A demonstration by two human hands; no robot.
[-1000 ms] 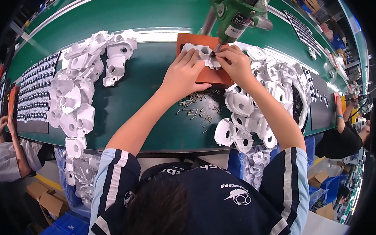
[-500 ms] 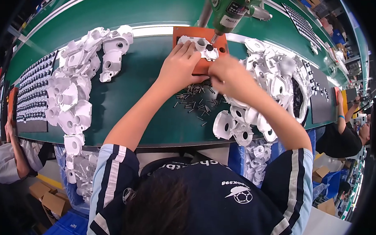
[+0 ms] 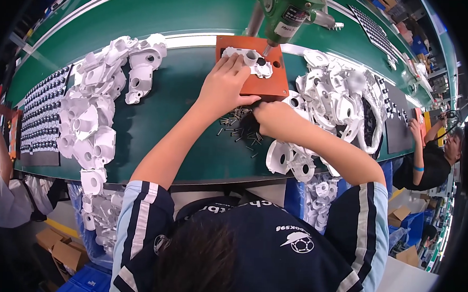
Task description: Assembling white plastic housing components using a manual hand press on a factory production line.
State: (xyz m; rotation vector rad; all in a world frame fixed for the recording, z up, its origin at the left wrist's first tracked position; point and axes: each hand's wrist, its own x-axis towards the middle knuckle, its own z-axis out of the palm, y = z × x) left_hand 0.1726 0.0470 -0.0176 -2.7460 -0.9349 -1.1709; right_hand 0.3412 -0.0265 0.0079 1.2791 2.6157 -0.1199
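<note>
My left hand (image 3: 225,84) lies over a white plastic housing (image 3: 265,71), fingers holding it down on an orange fixture block (image 3: 272,89). Its thumb stretches along the block's near edge. At that same edge, my right hand (image 3: 275,117) is lowered, fingers drawn together over a pile of small metal pins (image 3: 234,131). Whatever its fingertips hold is hidden. Over the block stands a green machine head (image 3: 289,15), its metal tip (image 3: 269,47) pointing down close above the housing's right part.
White housings are heaped at left (image 3: 86,119) and right (image 3: 343,106). A rack of small dark parts (image 3: 42,111) stands farther left. Blue-lined bins (image 3: 317,202) of white parts sit below the table's front edge. Other people work at the far left (image 3: 12,199) and right (image 3: 426,170).
My right hand has moved down and left from the block's right front corner to the pins. The left hand stays on the housing. Both neighbours' arms have shifted.
</note>
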